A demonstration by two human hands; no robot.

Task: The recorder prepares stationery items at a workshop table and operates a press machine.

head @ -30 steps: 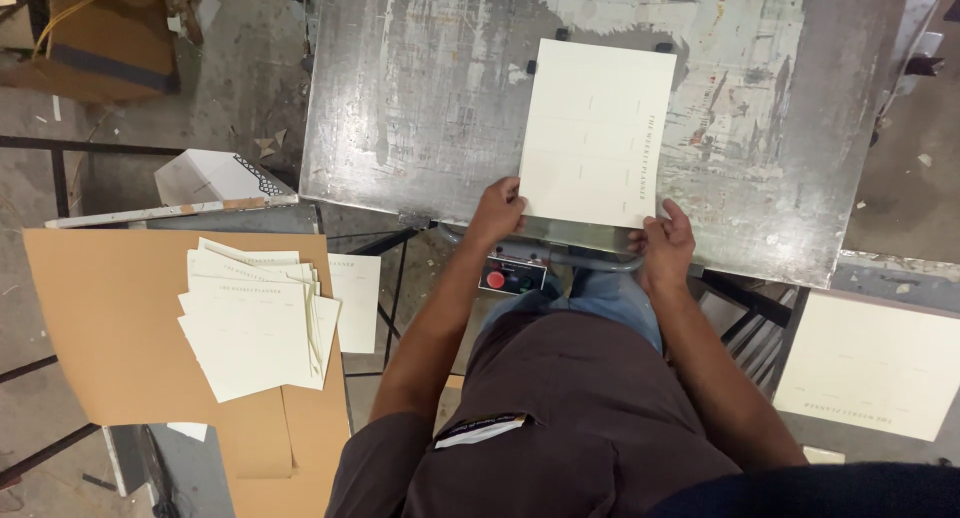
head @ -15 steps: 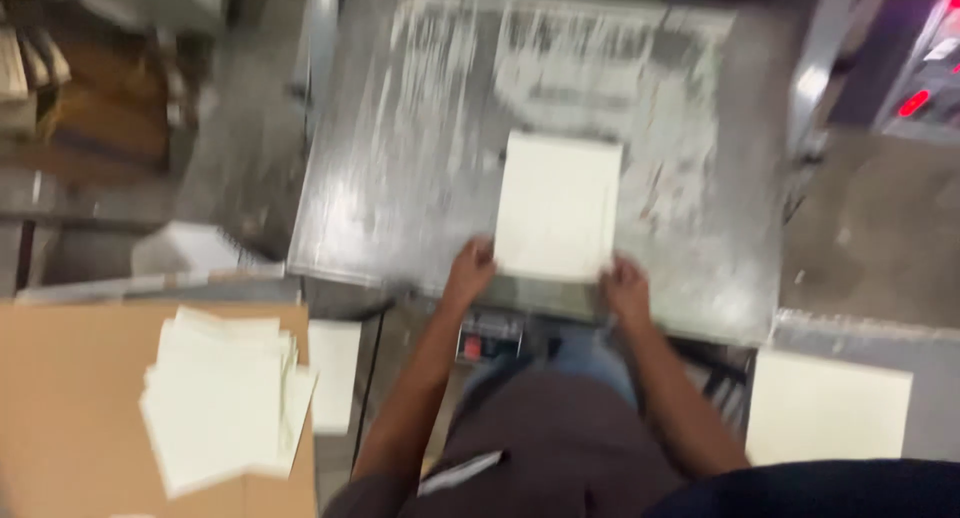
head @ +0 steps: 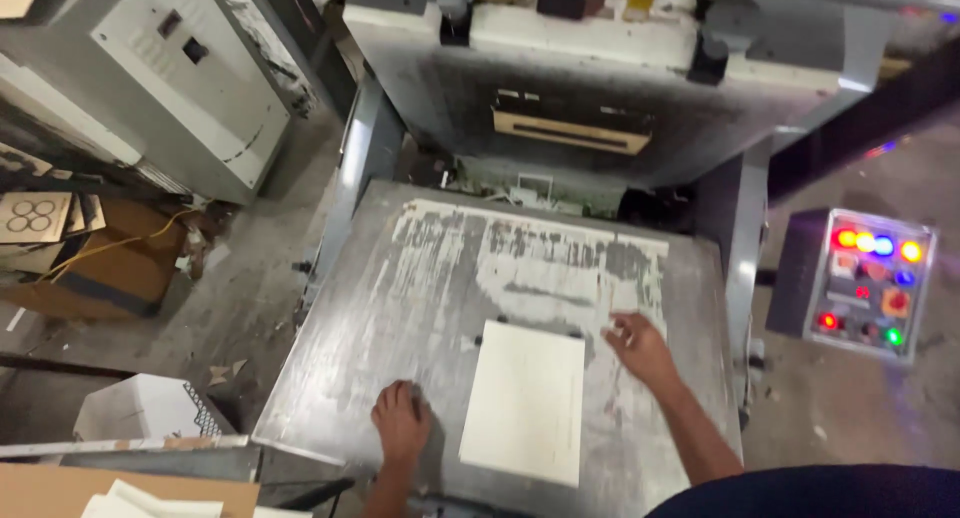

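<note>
A cream rectangular card sheet (head: pixel 525 400) lies flat on the worn metal bed (head: pixel 400 298) of a large press machine. My left hand (head: pixel 401 422) rests palm down on the bed just left of the sheet, near the front edge, holding nothing. My right hand (head: pixel 640 346) hovers over the bed to the sheet's upper right, fingers spread and empty. Neither hand touches the sheet.
The machine's upper head (head: pixel 600 68) rises behind the bed. A control box with coloured lit buttons (head: pixel 868 278) stands at right. A grey cabinet (head: pixel 170 78) and cardboard boxes (head: pixel 90 258) are at left. A white basket (head: pixel 140 410) and brown board with card sheets (head: pixel 130 493) sit lower left.
The view has tilted up toward the machine. Both hands have let go of the sheet's front edge; the left now lies on the bed, the right has lifted up and rightward.
</note>
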